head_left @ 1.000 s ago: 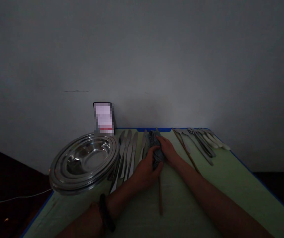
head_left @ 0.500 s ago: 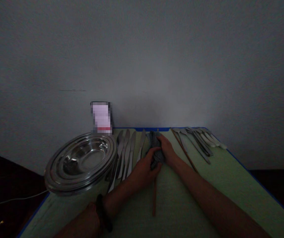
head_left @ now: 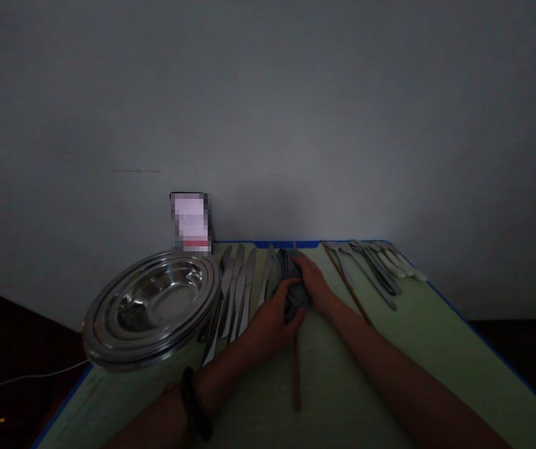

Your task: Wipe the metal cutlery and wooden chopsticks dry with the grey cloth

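Grey cloth (head_left: 288,274) bunched round a wooden chopstick (head_left: 296,380), mid-table beside the knives (head_left: 237,293). Left hand (head_left: 270,319) closed on the cloth; right hand (head_left: 315,284) curled over its far end, gripping. Recommended: firm, even pressure, chopstick flat on the green table (head_left: 389,349).

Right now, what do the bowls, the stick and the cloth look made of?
Bowls: polished metal, likely steel; mirror-like glints on nested rims. Stick: probably wood or bamboo; matte reddish-brown, no shine. Cloth: woven fabric, grey with a fine pattern; it bunches softly. Dim light leaves details uncertain.
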Tool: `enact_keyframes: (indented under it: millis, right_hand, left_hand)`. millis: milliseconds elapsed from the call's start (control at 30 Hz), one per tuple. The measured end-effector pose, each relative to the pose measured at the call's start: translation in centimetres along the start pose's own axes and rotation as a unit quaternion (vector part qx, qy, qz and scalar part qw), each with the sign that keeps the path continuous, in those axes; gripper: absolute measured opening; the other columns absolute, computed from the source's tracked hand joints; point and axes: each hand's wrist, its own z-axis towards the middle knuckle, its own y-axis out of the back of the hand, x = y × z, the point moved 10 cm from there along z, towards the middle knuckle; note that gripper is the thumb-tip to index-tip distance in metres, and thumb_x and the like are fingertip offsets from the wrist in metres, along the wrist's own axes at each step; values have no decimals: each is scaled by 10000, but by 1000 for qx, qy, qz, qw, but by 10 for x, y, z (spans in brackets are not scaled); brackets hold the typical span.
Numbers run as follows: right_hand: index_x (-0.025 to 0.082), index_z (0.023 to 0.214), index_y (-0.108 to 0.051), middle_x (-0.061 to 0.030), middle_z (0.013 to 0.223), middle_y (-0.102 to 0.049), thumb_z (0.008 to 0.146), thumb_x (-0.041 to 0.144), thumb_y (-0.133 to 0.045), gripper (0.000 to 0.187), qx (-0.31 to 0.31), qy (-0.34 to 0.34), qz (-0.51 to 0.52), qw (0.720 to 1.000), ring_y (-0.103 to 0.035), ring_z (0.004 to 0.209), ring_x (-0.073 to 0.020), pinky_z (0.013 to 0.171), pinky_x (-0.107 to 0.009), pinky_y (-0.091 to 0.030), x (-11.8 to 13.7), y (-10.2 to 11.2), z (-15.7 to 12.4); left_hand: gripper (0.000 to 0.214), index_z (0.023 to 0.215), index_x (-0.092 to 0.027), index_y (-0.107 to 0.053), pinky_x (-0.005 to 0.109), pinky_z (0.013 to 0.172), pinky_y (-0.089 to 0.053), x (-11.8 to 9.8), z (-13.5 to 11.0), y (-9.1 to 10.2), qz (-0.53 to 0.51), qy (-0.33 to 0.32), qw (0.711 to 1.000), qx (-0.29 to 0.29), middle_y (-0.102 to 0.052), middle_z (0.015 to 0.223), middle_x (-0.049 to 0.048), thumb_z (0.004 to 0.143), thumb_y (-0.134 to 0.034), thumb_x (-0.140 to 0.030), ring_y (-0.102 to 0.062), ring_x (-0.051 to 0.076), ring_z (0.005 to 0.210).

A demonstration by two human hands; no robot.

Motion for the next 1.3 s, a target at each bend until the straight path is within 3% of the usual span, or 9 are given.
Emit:
enact_keyframes:
  millis: [300,500,867,1133,1300]
  right_hand:
    - [218,773,-650,-11,884,-657,674,363,-511,224,0,-19,19,1000,-546,884,-182,826,-302,-374,-8,1,2]
    - [224,738,-655,-7,893,-655,668,345,-519,196,-1,-13,17,1000,-533,903,-178,851,-298,-362,-3,1,1]
    - [208,797,-644,-8,887,-651,673,356,-524,227,-2,-30,21,999,-536,881,-181,826,-298,-373,-7,0,0]
    - [210,792,-648,-10,922,-654,669,354,-537,219,-9,-27,24,999,-534,905,-180,835,-287,-364,-6,2,0]
    - [216,746,-645,-5,834,-664,679,341,-519,190,6,-24,27,999,-540,831,-174,787,-285,-381,-3,-2,-1]
  left_hand:
    - [490,1284,-167,-324,280,627,-414,1,0,-1,0,8,1000,6,-565,765,11,825,-467,-266,-553,164,680]
    - [487,1282,-176,-311,293,662,-427,1,0,-1,-7,1,1000,6,-593,862,44,829,-464,-267,-570,174,735]
    - [479,1279,-178,-313,288,638,-425,1,0,-3,-1,3,1000,8,-583,792,24,832,-459,-269,-569,173,697]
    - [488,1283,-181,-321,291,664,-437,1,0,-2,-7,0,1000,7,-602,881,48,827,-468,-273,-579,172,737]
    - [491,1287,-180,-314,284,656,-435,2,0,-2,-10,-1,1000,9,-604,845,35,829,-469,-267,-578,170,732]
